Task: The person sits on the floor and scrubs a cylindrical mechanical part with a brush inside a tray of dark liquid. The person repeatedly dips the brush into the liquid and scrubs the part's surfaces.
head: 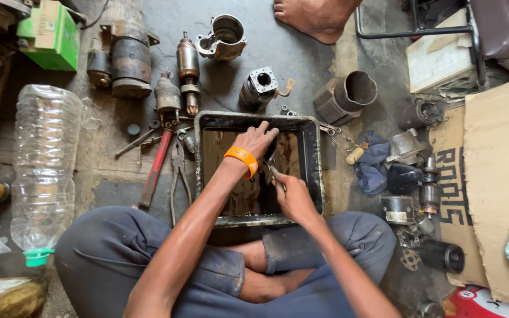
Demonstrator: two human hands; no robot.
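Note:
I sit cross-legged on the floor with a black metal tray (pixel 315 154) of dark oily liquid in front of me. My left hand (pixel 255 140), with an orange band on its wrist, reaches into the tray with its fingers curled down at the liquid. Just below it, my right hand (pixel 293 195) pinches a small thin metal piece (pixel 273 172) over the tray. What the left fingers touch is hidden in the dark liquid.
Motor parts lie behind the tray: an armature (pixel 188 63), housings (pixel 224 37), a cylinder (pixel 353 92). Pliers (pixel 178 174) and a red-handled tool (pixel 155 170) lie left of it. A big clear bottle (pixel 45 159) lies far left. Cardboard (pixel 496 182) and rags (pixel 373 165) are right. Another person's foot (pixel 313 16) is at top.

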